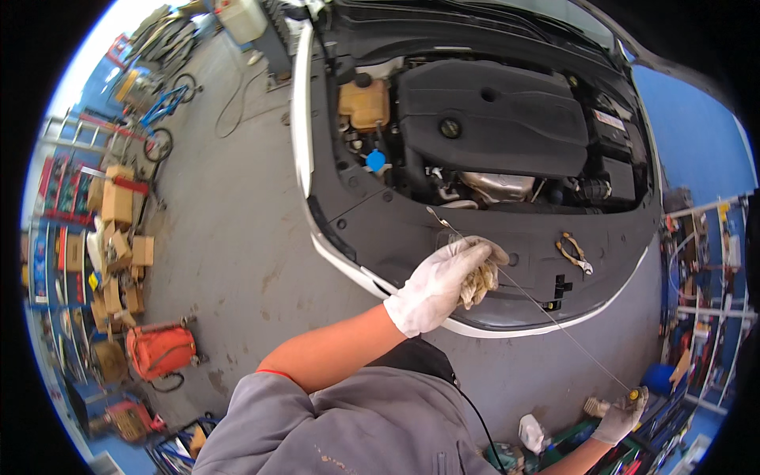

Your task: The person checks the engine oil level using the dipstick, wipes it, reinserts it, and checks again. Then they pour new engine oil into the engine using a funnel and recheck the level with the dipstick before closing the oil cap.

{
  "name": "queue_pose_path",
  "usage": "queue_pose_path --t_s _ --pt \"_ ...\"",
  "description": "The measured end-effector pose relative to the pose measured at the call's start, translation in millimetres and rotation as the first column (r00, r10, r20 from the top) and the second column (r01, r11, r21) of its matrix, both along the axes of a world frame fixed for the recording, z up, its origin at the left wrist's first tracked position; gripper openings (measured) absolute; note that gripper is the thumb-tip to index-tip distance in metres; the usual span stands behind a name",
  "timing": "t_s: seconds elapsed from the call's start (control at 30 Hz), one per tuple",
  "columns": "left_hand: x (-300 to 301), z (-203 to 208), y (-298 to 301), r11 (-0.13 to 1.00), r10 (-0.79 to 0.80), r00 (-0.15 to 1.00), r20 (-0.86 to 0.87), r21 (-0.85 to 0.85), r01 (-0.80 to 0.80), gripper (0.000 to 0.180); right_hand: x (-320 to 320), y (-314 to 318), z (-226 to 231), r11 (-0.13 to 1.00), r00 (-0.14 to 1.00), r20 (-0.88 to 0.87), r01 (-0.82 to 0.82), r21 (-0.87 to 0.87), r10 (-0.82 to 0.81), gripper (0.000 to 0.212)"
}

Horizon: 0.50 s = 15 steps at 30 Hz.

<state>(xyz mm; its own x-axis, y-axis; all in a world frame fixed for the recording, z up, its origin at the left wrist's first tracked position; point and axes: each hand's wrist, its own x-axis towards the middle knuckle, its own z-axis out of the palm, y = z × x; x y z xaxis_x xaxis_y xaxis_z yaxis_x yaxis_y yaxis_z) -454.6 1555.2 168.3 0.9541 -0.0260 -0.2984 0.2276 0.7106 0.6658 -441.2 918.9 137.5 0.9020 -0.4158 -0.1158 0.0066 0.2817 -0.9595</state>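
Observation:
My left hand (443,281), in a white glove, is closed round a crumpled, stained rag (479,286) above the front edge of the car's engine bay. A long thin oil dipstick (570,332) runs through its grasp. The dipstick's tip (433,215) sticks out past my left fingers. Far to the lower right, my right hand (621,417), also gloved, grips the dipstick at its round yellow handle (633,394). Beneath the rag lies the dark front panel (372,218), with pliers (574,253) on it to the right.
Behind the panel sit a black engine cover (507,119), a yellowed coolant tank (364,103) and a blue cap (375,160). Tool racks (712,309) stand at the right. An orange machine (161,351) and cardboard boxes (117,204) are on the left.

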Motion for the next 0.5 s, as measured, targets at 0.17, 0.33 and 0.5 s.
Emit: queue_pose_path --t_s 0.17,0.33,0.5 --pt "97.4 -40.1 35.6 0.994 -0.046 0.999 0.008 0.094 0.045 0.037 -21.3 65.8 36.0 0.990 0.994 0.104 -0.021 -0.136 0.035 0.036" --pt "222.8 -85.8 35.2 0.996 -0.039 0.999 -0.026 0.074 0.041 0.039 -0.4 196.9 114.6 0.933 0.970 0.230 0.008 -0.359 0.080 0.026" --pt "314.7 -117.4 34.7 0.998 -0.056 0.993 -0.099 -0.015 0.055 0.046 54.4 290.5 150.4 0.817 0.947 0.309 0.110 -0.566 0.087 0.027"
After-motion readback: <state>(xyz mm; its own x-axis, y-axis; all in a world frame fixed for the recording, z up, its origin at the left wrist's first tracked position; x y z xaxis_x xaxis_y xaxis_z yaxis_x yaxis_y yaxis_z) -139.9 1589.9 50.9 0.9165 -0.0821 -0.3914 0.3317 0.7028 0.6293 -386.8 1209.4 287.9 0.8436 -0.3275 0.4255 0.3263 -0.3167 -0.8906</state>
